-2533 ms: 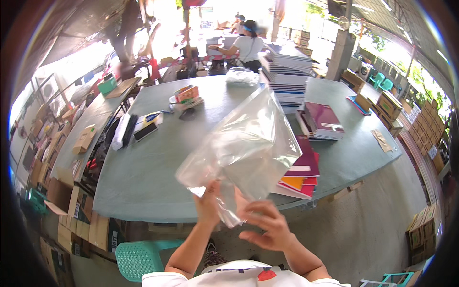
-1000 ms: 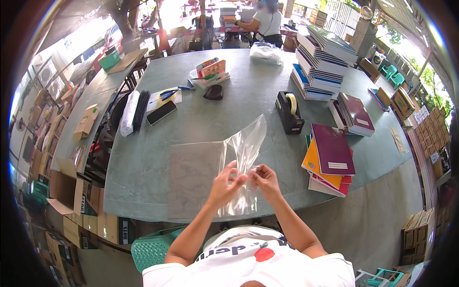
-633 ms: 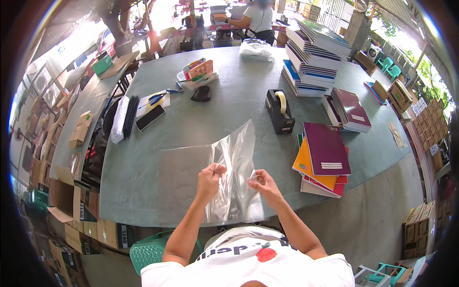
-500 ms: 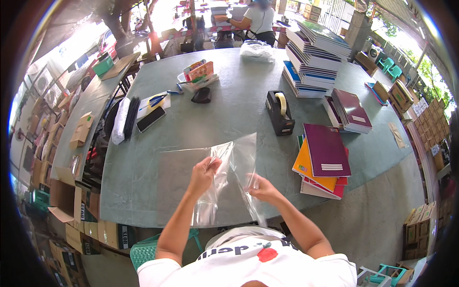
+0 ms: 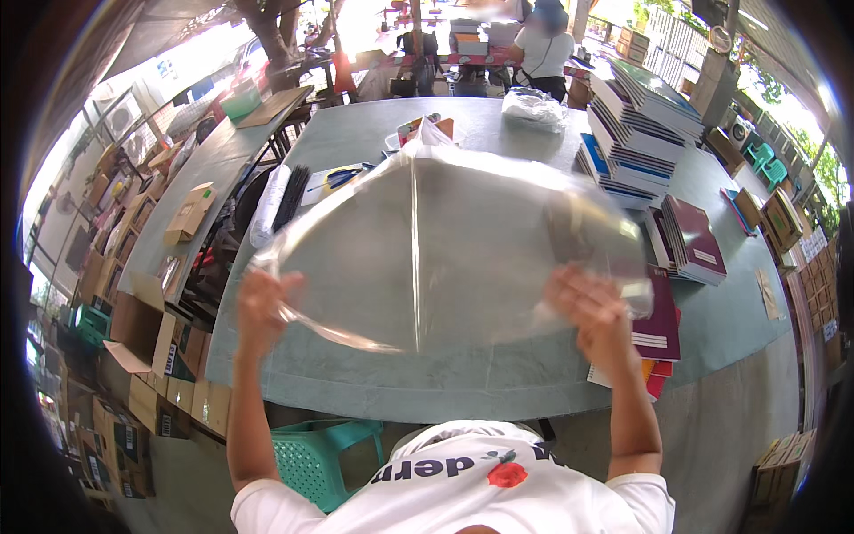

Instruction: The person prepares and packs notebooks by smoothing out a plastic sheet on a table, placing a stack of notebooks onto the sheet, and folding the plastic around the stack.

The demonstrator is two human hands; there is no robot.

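Note:
A large clear plastic sheet is spread wide above the table, with a crease down its middle; I cannot tell whether it is a single sheet or a bag. My left hand is closed on its left edge, slightly blurred. At the other end my right hand grips the right edge, its fingers smeared by motion. Through the plastic, near my right hand, shows the dark tape dispenser. Just beyond that hand lie a purple notebook and others beneath it, partly covered.
Tall notebook stacks and maroon notebooks occupy the table's right side. Toward the back sits a crumpled plastic bag. Scissors lie at the left. A green stool and open carton stand below; another person is beyond.
My hands have moved far apart and lifted the plastic, stretching it from a folded, hanging state into a wide span. The view has shifted a little left.

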